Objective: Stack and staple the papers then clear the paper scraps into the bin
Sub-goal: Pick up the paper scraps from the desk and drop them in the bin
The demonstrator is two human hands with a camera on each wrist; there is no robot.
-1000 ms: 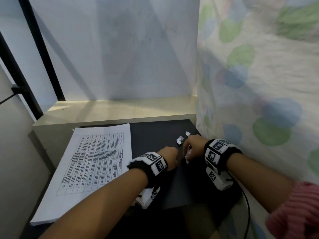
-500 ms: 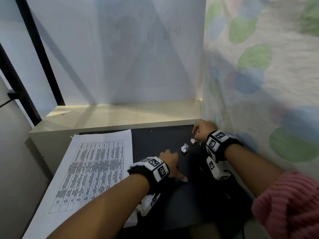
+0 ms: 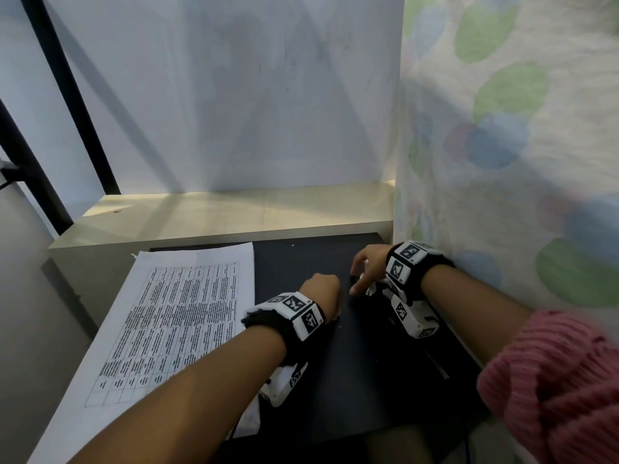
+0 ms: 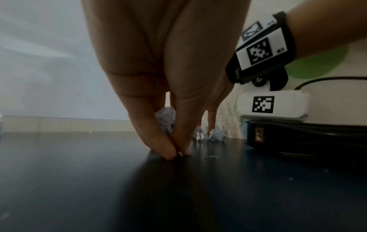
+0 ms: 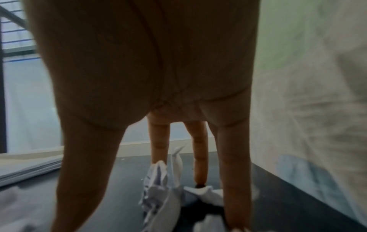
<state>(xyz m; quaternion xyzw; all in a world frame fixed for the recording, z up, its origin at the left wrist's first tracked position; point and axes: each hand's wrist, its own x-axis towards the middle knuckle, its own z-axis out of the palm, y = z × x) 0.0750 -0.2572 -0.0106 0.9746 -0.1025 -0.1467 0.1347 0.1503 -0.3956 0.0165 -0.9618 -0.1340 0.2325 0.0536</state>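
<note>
A stack of printed papers (image 3: 187, 313) lies on the left of the black table (image 3: 301, 259). My left hand (image 3: 322, 293) is curled beside it, thumb and forefinger tips pinched together on the tabletop (image 4: 178, 154). A crumpled white scrap (image 4: 166, 119) shows inside its curl. My right hand (image 3: 361, 276) reaches down near the curtain. Its straight, spread fingers (image 5: 235, 180) stand around several crumpled paper scraps (image 5: 160, 188). More scraps (image 4: 208, 135) lie by those fingers, and a tiny bit (image 4: 211, 157) lies on the table.
A patterned curtain (image 3: 502, 162) hangs close along the right side. A pale raised ledge (image 3: 234, 216) and a white wall close off the back. A black block-shaped object (image 4: 298, 133) sits under my right wrist. No bin is in view.
My right hand came back from the far right corner and now covers the scraps in the middle. My left hand drew its pointing finger in and moved slightly forward.
</note>
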